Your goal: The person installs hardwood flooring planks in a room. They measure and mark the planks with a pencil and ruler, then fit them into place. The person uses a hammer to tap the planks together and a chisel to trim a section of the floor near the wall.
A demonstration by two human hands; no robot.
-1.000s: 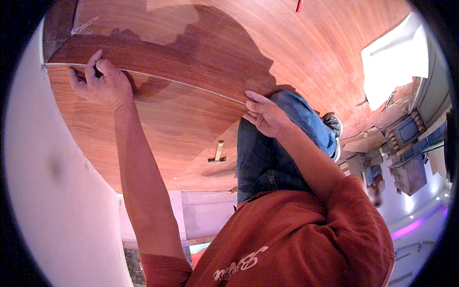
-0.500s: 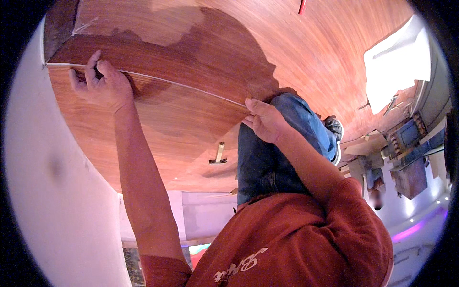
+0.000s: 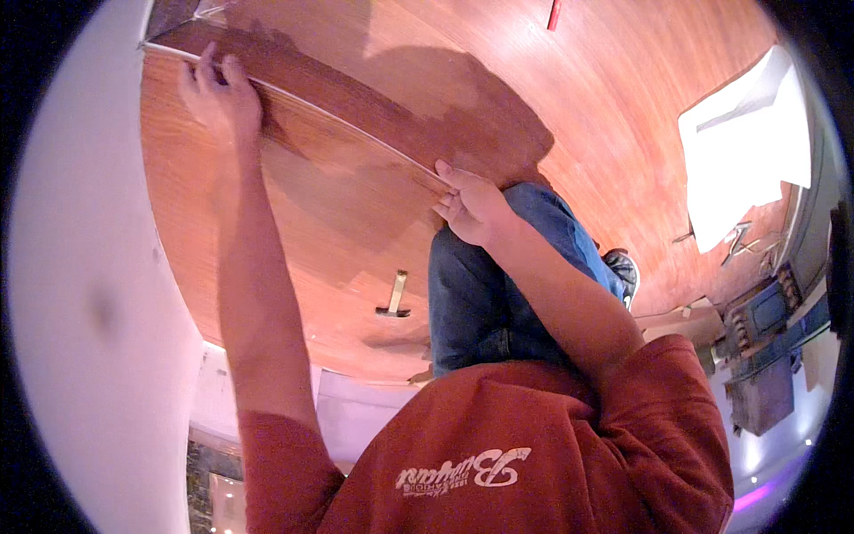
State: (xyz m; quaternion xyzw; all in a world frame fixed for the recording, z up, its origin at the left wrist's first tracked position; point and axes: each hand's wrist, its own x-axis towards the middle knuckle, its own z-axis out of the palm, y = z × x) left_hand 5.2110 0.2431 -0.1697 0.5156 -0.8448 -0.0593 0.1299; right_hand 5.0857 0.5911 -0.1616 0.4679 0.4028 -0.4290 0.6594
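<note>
A thin white strip (image 3: pixel 351 130) runs across the reddish wood-grain surface (image 3: pixel 294 222), from the wall at the far left down toward my knee. Whether it is a loose piece or the edge of a board, I cannot tell. My left hand (image 3: pixel 227 102) is on the strip close to the wall, its fingers apart and reaching over it. At the strip's nearer end my right hand (image 3: pixel 476 209) grips it, thumb on top and the other fingers curled below. A hammer (image 3: pixel 398 294) with a light handle and dark head lies on the wood left of my leg.
My bent knee in blue jeans (image 3: pixel 543 227) rests beside the right hand. A white wall (image 3: pixel 98 267) rises along the left. White sheets (image 3: pixel 747 147) lie at the right, with metal tools (image 3: pixel 737 240) just below them. A red stick (image 3: pixel 554 14) is at the top.
The view has shifted, so the wall corner and strip appear higher and farther right. Both hands remain at the strip; the fingers of my left hand look less spread.
</note>
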